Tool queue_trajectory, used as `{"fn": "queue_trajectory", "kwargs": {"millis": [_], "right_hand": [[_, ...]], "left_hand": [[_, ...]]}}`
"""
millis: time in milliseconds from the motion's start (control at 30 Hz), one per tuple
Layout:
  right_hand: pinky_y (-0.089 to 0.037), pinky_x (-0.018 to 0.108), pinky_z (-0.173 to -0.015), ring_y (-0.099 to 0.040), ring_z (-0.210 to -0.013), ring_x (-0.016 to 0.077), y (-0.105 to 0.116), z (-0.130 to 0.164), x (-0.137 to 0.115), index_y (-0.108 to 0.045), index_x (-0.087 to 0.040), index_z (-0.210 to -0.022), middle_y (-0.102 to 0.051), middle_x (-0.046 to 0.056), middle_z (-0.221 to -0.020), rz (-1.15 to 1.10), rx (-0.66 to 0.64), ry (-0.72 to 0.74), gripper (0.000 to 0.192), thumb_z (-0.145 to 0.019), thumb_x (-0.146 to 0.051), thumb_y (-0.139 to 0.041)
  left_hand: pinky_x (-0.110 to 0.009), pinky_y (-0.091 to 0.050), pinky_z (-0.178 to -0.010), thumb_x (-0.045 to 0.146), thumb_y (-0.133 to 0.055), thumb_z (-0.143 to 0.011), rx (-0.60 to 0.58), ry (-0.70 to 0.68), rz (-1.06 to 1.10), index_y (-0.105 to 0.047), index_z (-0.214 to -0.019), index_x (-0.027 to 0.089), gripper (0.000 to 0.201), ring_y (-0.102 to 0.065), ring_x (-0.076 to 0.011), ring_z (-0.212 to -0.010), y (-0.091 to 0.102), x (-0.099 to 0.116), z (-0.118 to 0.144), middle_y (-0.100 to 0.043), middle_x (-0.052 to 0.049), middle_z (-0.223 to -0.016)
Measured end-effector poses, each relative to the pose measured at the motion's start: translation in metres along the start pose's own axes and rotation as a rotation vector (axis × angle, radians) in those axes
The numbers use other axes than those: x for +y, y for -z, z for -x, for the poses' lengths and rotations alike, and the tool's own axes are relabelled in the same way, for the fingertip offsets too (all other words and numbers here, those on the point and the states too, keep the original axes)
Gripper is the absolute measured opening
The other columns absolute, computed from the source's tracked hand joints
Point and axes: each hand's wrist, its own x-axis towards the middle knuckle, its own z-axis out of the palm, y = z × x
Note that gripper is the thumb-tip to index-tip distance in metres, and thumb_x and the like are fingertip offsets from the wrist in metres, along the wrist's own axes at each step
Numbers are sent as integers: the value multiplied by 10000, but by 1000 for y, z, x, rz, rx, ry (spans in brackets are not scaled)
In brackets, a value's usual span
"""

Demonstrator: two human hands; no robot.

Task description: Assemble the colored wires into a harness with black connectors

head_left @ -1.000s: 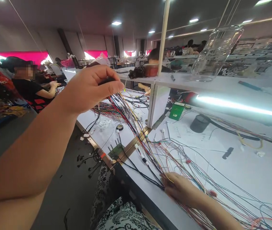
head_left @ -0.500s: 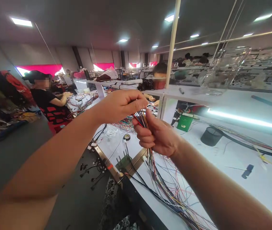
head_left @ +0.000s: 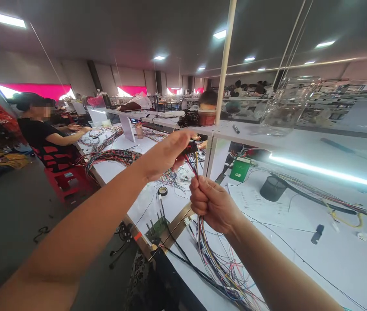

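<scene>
The left hand (head_left: 166, 155) is pinching a small dark plastic connector (head_left: 190, 150) at the top of a bundle of thin multicoloured wires (head_left: 194, 163), grip closed around it. Below, the right hand (head_left: 212, 204) is fisting tightly around the same bundle, which is hanging down and fanning loosely across the white bench (head_left: 300, 242).
</scene>
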Motion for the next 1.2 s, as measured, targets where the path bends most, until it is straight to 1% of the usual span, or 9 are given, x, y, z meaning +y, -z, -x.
{"fn": "queue_trajectory", "kwargs": {"millis": [100, 233, 333, 433, 500, 633, 833, 1100, 1200], "right_hand": [[-118, 164, -401, -95, -450, 45, 7, -4, 0, -490, -184, -826, -205, -107, -553, 26, 94, 66, 280, -890, -434, -599], [-171, 171, -420, -149, -458, 47, 17, -4, 6, -459, -187, -779, -249, -101, -560, 146, 90, 92, 356, -906, -509, -543], [-360, 203, -521, -364, -527, 59, 30, 0, -4, -498, -173, -748, -425, -56, -622, 496, 49, 90, 382, -938, -504, -480], [-469, 316, -797, -555, -857, 141, 46, 5, -34, -612, -172, -933, -614, 35, -923, 842, 40, 83, 277, -885, -444, -594], [-469, 371, -885, -556, -1036, 189, 50, 8, -56, -568, -220, -1173, -604, 64, -1149, 858, 51, 149, 395, -831, -388, -675], [-528, 365, -816, -608, -1044, 197, 37, 8, -81, -497, -264, -1304, -638, 70, -1176, 827, -1, 234, 472, -862, -323, -650], [-556, 347, -779, -655, -977, 187, 27, 4, -80, -609, -223, -1172, -708, 55, -1032, 786, 105, 391, 317, -870, -311, -644], [-561, 281, -640, -652, -820, 139, 37, 13, -82, -614, -224, -1199, -708, 52, -1040, 954, 86, 265, 343, -877, -342, -623], [-567, 309, -697, -659, -878, 158, 39, 9, -77, -597, -207, -1206, -709, 57, -1036, 916, 95, 277, 350, -880, -333, -615]], "left_hand": [[-265, -408, -596, 625, -438, -868, -23, 41, 147, -629, -910, 195, 473, -504, -143, -704, -23, -21, 12, -563, -47, -846], [-315, -423, -795, 474, -497, -902, 52, 41, 6, -665, -886, 189, 331, -539, -181, -892, -48, -37, 23, -602, -65, -928], [-316, -427, -782, 432, -493, -912, 26, 30, -38, -673, -855, 185, 311, -558, -182, -864, -50, -38, 23, -611, -70, -895], [-285, -408, -674, 419, -515, -904, -38, 37, -99, -671, -802, 172, 310, -526, -150, -728, -46, -35, 21, -577, -46, -781], [-264, -362, -575, 424, -523, -900, -117, 116, -65, -676, -873, 173, 296, -470, -120, -604, -47, -35, 20, -530, -13, -679], [-245, -272, -470, 432, -555, -882, -321, 298, 236, -653, -867, 153, 296, -389, -73, -462, -60, -40, 19, -521, 6, -636], [-222, -284, -500, 414, -589, -863, -184, 315, 875, -592, -872, 168, 246, -373, -52, -532, -86, -56, 22, -526, -12, -827], [-264, -240, -512, 461, -471, -918, -190, 195, 190, -557, -775, 179, 328, -339, -107, -540, -91, -55, 23, -412, 25, -618], [-252, -253, -513, 441, -485, -918, -202, 194, 216, -575, -810, 181, 295, -338, -99, -550, -89, -57, 22, -418, 27, -647]]}}
